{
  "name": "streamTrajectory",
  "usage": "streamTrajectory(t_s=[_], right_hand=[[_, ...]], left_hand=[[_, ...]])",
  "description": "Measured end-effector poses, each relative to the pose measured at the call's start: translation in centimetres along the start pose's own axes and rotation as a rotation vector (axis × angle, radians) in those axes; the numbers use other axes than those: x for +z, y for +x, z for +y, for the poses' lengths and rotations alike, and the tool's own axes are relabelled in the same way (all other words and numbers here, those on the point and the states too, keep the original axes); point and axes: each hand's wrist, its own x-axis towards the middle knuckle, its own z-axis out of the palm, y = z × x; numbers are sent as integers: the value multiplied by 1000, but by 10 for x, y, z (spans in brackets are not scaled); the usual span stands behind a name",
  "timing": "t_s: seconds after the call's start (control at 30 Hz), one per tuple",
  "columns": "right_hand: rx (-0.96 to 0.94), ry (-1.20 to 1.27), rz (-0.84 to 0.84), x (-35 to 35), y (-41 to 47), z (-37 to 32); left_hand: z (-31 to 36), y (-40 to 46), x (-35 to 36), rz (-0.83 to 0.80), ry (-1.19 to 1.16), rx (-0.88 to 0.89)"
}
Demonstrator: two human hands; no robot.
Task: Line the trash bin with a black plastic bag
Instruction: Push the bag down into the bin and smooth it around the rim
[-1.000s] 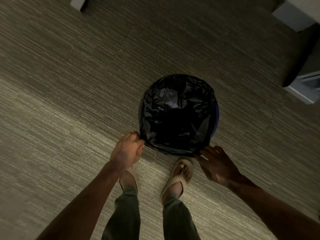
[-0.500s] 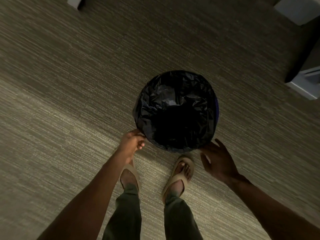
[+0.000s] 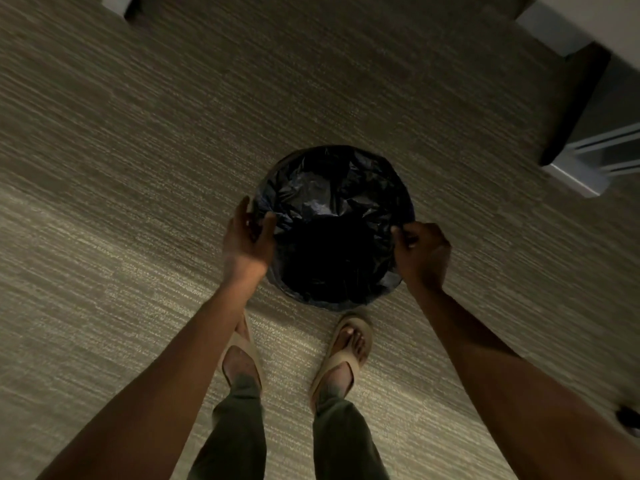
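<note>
A round trash bin stands on the carpet in front of my feet, its whole top covered by a crinkled black plastic bag that sags into the dark opening. The bin's own wall is hidden under the plastic. My left hand is at the bin's left rim, fingers spread and thumb over the bag's edge. My right hand is at the right rim, fingers curled and pinching the bag's edge.
Striped grey-beige carpet lies all around. White furniture legs and a dark base stand at the right and upper right; another white leg is at the top left. My sandalled feet are just behind the bin.
Both hands have moved up from the near edge of the bin to its left and right sides. The right hand went from open beside the bag to pinching its edge.
</note>
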Motion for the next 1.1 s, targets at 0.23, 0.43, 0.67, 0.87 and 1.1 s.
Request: streamTrajectory(t_s=[0.23,0.43,0.67,0.87,1.1], right_hand=[[355,213,-15,-7,43,22],[340,368,-70,-14,49,24],[109,292,33,-8,21,7],[211,328,-184,19,26,11],[482,329,-264,16,46,6]], left_hand=[[7,34,0,-33,290,-2],[28,23,3,93,582,720],[54,41,50,-284,900,910],[81,79,76,-354,1095,885],[99,110,75,-410,1049,703]])
